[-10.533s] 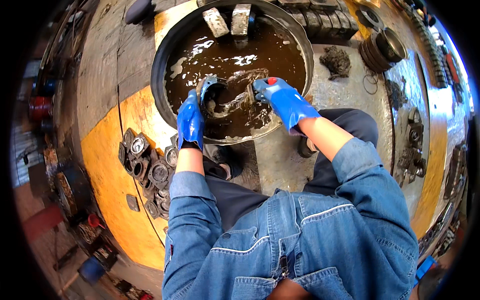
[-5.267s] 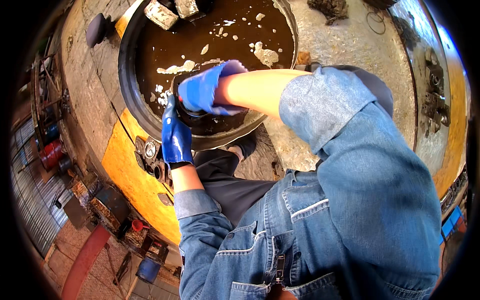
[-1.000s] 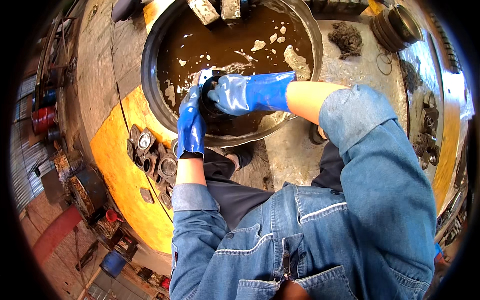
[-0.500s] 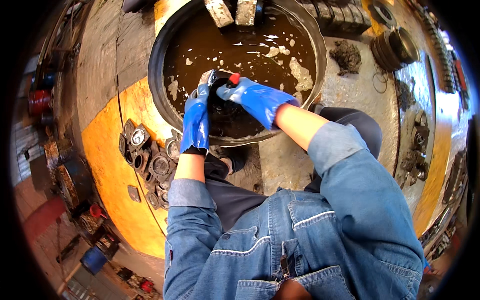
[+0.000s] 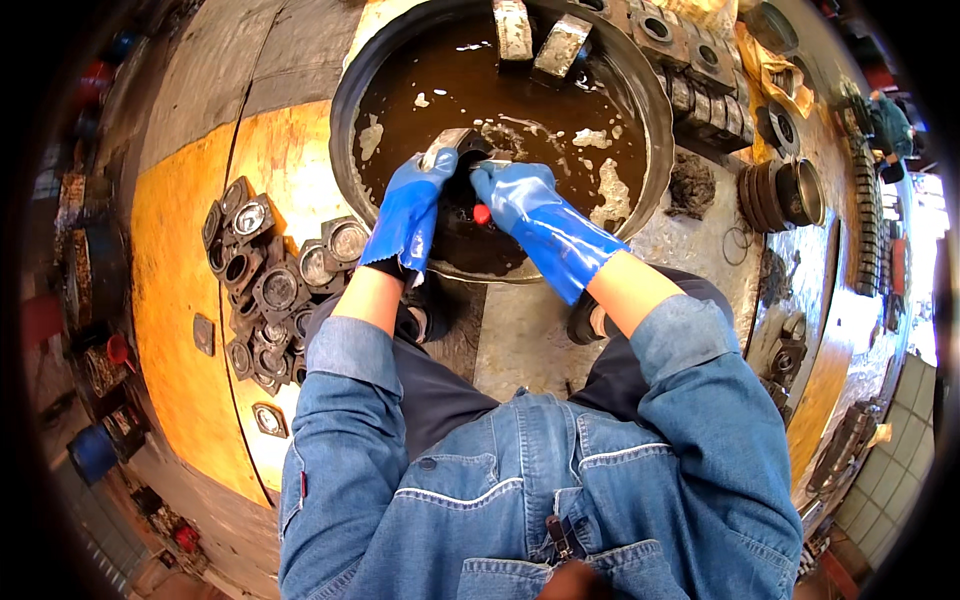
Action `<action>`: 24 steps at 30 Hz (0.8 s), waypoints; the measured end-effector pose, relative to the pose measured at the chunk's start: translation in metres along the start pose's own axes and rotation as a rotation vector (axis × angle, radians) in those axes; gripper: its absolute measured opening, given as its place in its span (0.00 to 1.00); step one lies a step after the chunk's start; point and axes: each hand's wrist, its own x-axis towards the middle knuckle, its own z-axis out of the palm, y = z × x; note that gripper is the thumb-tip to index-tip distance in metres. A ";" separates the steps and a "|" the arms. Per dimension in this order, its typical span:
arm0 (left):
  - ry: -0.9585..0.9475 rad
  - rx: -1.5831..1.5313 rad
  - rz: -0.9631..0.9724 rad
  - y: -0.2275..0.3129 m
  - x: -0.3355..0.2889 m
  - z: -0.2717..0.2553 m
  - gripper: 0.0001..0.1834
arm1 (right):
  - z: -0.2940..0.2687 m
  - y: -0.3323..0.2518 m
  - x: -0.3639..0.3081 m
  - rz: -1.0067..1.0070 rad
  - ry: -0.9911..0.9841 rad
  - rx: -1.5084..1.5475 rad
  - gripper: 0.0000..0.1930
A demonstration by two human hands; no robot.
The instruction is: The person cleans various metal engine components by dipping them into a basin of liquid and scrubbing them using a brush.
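Over the near part of a round dark basin [image 5: 346, 130] of murky brown liquid, both hands wear blue rubber gloves. My left hand [image 5: 425, 172] is closed around a metal block with a rounded opening [image 5: 452, 137], keeping it tilted just above the liquid. Close beside that opening, my right hand [image 5: 515, 185] is wrapped around a tool with a red end [image 5: 482, 214]. The red end sticks out below the fist; the tool's working end is hidden, so its kind cannot be told. Two wet metal blocks, one on the left [image 5: 513, 32] and one on the right [image 5: 562, 46], lean at the basin's far side.
Left of the basin, many flat metal parts with round holes [image 5: 275, 288] lie heaped on yellow boards. To the right are rows of metal blocks [image 5: 705, 112], a dark matted clump [image 5: 690, 187] and stacked metal rings [image 5: 798, 192]. Foam patches [image 5: 612, 190] float on the liquid.
The view has shifted, so the basin sits further right. My right hand has turned over: the tool's red end pointed up and now points down. My left hand still grips the metal block.
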 end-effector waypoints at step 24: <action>0.014 0.076 0.004 0.000 -0.006 0.008 0.33 | 0.015 0.037 0.043 0.386 -0.334 0.895 0.29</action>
